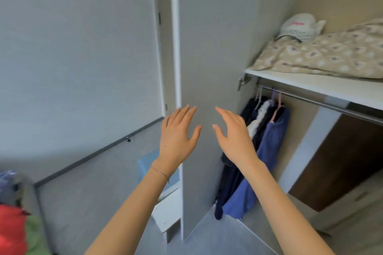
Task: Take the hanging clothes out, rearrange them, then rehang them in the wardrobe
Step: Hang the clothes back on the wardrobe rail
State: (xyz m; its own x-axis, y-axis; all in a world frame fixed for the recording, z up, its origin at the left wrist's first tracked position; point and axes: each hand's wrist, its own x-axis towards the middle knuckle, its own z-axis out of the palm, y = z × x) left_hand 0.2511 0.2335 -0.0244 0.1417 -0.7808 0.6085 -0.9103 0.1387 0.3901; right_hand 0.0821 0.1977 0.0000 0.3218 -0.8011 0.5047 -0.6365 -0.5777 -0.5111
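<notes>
At 8 o'clock, low in the corner of the view, a pile of clothes (12,227) in red, green and blue lies on a grey surface. I judge these are garments put there to keep them off the floor, but I cannot be sure.

Toward the middle, your left hand (178,136) is raised, with the forearm stretched up from 6 o'clock. The back of the hand faces you and the fingers are straight and spread, holding nothing. A thin bracelet (160,172) sits on the wrist. This hand is in front of the edge of the open wardrobe door (207,47); whether it touches the door I cannot tell.

Your right hand (232,132), at 3 o'clock of the left one and apart from it, has the same pose: fingers spread, thumb apart, empty. I think both hands are prepared to reach inside.

The hanging clothes (267,151) are at 3 o'clock of the right hand, inside the wardrobe (300,126). They are dark, white and blue pieces on hangers, pushed together at the door end of the rail (310,101), so most of the rail is free for rehanging.

Above, at 1 o'clock, the shelf (310,85) carries a patterned quilt (331,54) and a white cap (298,25).
</notes>
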